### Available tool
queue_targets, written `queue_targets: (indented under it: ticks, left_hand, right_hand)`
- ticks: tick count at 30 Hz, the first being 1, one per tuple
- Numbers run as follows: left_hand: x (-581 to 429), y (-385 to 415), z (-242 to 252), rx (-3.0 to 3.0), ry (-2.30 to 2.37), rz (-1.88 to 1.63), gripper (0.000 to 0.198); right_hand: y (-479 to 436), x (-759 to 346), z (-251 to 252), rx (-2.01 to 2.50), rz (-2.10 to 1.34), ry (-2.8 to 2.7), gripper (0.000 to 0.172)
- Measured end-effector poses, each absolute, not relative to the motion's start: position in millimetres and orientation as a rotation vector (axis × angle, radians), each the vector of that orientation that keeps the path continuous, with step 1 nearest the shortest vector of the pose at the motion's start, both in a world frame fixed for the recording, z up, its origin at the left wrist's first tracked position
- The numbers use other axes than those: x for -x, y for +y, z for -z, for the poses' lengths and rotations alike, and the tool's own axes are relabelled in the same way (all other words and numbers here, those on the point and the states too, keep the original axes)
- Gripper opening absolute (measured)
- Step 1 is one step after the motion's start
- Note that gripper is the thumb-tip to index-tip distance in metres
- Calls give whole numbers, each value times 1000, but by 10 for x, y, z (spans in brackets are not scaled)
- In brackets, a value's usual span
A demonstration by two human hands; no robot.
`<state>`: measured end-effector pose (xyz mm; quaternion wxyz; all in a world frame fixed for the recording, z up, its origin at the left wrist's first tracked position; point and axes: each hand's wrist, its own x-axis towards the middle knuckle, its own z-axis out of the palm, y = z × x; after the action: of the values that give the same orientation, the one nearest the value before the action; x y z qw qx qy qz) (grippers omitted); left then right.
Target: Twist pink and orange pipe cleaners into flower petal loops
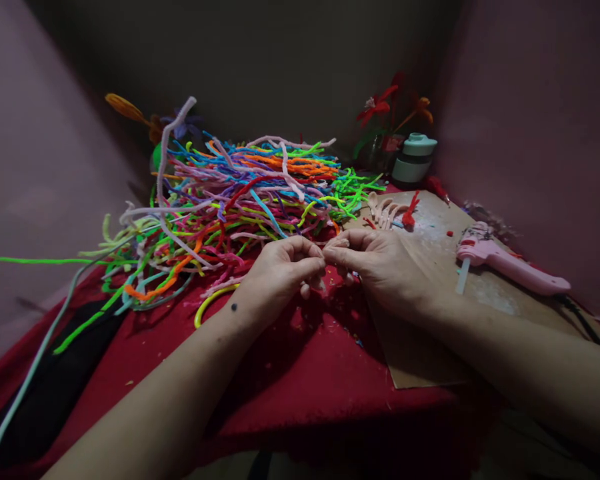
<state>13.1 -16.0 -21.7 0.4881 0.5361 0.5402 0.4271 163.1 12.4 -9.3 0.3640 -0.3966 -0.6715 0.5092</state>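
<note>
My left hand and my right hand meet at the middle of the table, fingertips pinched together over a small pale pink pipe cleaner piece. Both hands are closed around it, and most of the piece is hidden by the fingers. They hover above a red cloth. Just behind them lies a big tangled heap of pipe cleaners in many colours.
A cardboard sheet lies under my right forearm, with a pink glue gun at its right. Pale pink bent pieces and a red piece rest near its far edge. A lidded jar and pipe-cleaner flowers stand behind.
</note>
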Motion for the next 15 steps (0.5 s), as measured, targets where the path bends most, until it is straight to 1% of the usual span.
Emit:
queue_targets:
  ticks: [3,6,12,15]
  left_hand:
    - [-134,-164,199,-1374,1346,-1017,6]
    - [-149,-171,204,-1457,1390,-1011,9]
    - [-215,-191,292,-1748,1478,-1194,15]
    - [-219,-193,277,-1687,1455,-1210,16]
  right_hand:
    - [137,-1634,145,1000,-1267,-1747,23]
    - [147,-1626,190,969,-1246,-1711,22]
    - [170,-1619,239,1027,-1393,-1544,26]
    - [191,-1625,234,968,-1417,-1556,27]
